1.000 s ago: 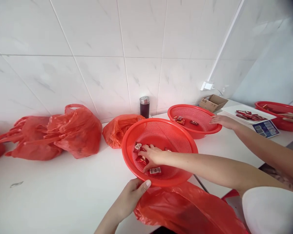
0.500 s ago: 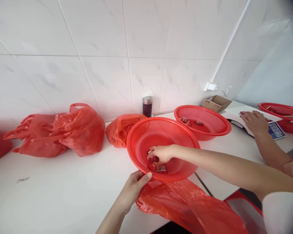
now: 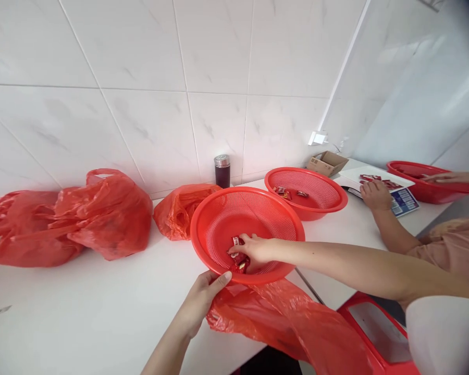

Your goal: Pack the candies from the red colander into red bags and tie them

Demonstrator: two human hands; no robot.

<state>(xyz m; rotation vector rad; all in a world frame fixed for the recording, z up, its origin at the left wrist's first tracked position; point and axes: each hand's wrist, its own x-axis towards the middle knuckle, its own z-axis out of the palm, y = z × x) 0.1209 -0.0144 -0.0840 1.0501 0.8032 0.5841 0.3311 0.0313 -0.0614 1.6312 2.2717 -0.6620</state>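
Note:
A red perforated plastic basket (image 3: 273, 221) stands tilted toward me on the white table. My left hand (image 3: 203, 297) pinches its near rim, thumb on top and fingers underneath. Reaching inside, my right hand (image 3: 255, 251) has its fingers curled round small red wrapped packets (image 3: 240, 264) at the basket's bottom; its fingertips are partly hidden. A red plastic bag (image 3: 293, 323) hangs from below the near rim over the table edge, close to my left hand.
Tied red bags (image 3: 109, 219) and a crumpled bag (image 3: 177, 208) lie at left. Behind are a dark flask (image 3: 222, 172), a second basket (image 3: 316, 200) and a cardboard box (image 3: 326, 164). At right, a co-worker's hand (image 3: 376, 195) rests at a scale (image 3: 404, 202), near another basket (image 3: 433, 192).
The view has swung slightly right. My right hand has gathered the packets more closely, while my left hand keeps the rim. More packets show on the scale beside the co-worker's hand.

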